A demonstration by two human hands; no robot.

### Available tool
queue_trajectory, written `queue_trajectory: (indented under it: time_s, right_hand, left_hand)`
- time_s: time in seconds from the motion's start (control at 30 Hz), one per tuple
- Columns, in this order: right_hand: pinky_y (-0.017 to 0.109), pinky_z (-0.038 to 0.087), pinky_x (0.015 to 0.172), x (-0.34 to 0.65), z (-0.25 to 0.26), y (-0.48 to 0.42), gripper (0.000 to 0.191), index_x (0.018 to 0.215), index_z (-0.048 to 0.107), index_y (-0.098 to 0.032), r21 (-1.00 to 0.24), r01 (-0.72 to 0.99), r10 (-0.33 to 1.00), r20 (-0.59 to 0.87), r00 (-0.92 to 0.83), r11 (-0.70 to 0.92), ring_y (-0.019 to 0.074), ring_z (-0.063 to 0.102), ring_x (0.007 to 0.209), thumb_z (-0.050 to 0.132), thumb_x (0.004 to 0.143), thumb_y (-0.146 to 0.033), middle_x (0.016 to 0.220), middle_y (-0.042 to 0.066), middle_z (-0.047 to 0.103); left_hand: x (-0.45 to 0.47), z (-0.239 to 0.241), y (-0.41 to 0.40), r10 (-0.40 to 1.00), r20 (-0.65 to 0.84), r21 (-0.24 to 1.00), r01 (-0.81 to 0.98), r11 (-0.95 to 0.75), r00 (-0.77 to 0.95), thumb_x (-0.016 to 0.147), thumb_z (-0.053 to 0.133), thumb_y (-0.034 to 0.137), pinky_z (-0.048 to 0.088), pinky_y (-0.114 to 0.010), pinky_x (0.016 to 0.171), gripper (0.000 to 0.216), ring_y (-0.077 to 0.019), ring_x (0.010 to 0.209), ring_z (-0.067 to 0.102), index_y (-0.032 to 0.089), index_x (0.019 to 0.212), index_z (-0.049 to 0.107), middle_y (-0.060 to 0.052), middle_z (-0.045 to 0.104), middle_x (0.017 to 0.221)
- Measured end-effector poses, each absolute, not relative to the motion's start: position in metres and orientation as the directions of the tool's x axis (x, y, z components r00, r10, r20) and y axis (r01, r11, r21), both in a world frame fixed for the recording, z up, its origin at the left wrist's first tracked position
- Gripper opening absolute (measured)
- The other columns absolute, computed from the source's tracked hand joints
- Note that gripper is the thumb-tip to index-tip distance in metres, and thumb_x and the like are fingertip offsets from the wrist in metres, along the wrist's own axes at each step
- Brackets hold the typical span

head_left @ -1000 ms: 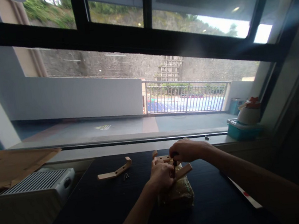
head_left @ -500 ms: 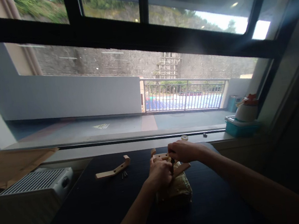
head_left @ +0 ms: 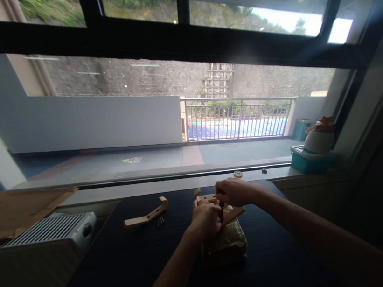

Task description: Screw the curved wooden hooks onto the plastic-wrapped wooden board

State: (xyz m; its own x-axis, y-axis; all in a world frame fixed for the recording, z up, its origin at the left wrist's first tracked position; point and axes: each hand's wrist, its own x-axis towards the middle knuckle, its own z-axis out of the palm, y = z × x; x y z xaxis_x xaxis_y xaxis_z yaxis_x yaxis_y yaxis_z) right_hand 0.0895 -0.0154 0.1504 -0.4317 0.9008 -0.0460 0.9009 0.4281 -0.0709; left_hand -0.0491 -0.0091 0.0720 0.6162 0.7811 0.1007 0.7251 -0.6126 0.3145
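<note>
My left hand (head_left: 204, 221) is closed over a pale wooden piece (head_left: 235, 213) that rests on a brown packet (head_left: 226, 246) on the dark table (head_left: 123, 265). My right hand (head_left: 237, 191) is closed round a small dark tool (head_left: 221, 208) that points down onto the wooden piece. The tool's tip sits between the two hands. Behind them lies another wooden part (head_left: 206, 199). A curved wooden arm (head_left: 147, 215) lies apart to the left, with a few small screws (head_left: 160, 221) beside it.
A white heater (head_left: 44, 230) with a sheet of cardboard (head_left: 13, 210) on top stands at the left. On the window sill sit a teal box with a white object (head_left: 314, 150) and two small round things (head_left: 238, 173). A large window fills the back.
The view has shifted slightly. Both hands stay closed on the wooden piece and the tool in the same place; the right hand has turned a little.
</note>
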Motion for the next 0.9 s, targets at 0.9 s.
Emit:
queue_trajectory:
  time_s: [0.9]
  right_hand:
    - [0.027,0.045,0.073,0.097,0.039,-0.094,0.046,0.131,0.045,-0.01,-0.196,0.941,0.96,0.101,-0.26,0.275,0.0209,0.064,0.086,0.034,0.086,-0.013,0.098,0.013,0.067]
  left_hand:
    - [-0.048,0.07,-0.009,0.796,0.098,0.27,0.754,-0.599,0.597,0.071,0.055,0.035,0.023,-0.049,0.1,0.019,-0.0307,0.112,0.046,0.024,0.082,0.068,-0.007,0.066,0.093]
